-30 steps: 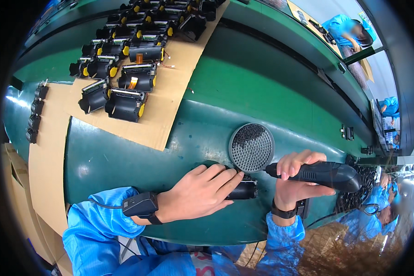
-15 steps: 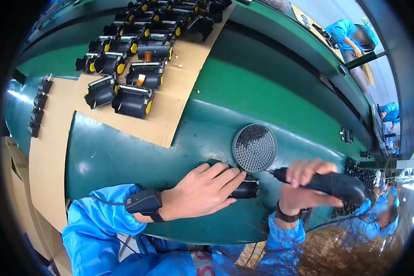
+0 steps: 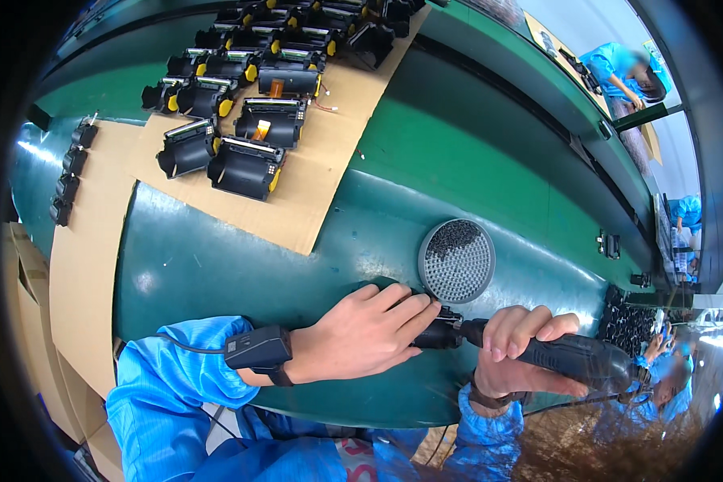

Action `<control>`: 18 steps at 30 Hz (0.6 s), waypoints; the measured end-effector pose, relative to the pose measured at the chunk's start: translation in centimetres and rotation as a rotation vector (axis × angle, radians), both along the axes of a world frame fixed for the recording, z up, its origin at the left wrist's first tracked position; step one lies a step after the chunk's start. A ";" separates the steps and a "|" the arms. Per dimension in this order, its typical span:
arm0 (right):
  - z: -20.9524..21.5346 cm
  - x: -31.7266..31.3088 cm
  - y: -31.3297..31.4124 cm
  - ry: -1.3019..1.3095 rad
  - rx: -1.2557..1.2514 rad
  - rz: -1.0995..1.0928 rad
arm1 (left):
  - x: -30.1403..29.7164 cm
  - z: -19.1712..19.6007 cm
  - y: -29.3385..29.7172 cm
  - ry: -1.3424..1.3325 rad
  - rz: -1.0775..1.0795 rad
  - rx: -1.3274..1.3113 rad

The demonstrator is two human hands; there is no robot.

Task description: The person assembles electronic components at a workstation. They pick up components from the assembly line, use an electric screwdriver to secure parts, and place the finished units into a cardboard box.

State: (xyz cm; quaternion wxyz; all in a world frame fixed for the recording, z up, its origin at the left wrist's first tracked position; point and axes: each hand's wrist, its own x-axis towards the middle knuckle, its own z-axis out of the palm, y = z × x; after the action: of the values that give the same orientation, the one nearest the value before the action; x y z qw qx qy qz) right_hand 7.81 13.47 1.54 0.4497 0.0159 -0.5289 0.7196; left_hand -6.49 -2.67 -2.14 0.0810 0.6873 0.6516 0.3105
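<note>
Black screwdriver (image 3: 570, 359) in right hand (image 3: 516, 347), left hand (image 3: 367, 333) steadying

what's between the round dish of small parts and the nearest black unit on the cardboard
Head view: only the cardboard sheet edge and bare green table separate the round dish from the nearest black unit.

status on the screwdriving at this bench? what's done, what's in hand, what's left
Done, apparently: rows of black units laid out on the cardboard sheet. In hand: left hand steadies a small black part while right hand holds the electric screwdriver against it. Left: the round screw tray looks well stocked; remaining count unclear.
</note>
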 end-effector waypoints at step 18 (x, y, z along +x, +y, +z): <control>-0.4 -0.8 -0.4 -0.046 0.070 0.072 | 0.0 0.1 0.0 -0.010 0.016 0.021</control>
State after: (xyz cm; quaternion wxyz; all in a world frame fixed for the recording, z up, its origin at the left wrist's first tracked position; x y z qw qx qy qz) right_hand 6.96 13.08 1.13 0.4103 0.0342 -0.5632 0.7165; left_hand -6.52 -2.68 -2.02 0.0747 0.6814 0.6534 0.3211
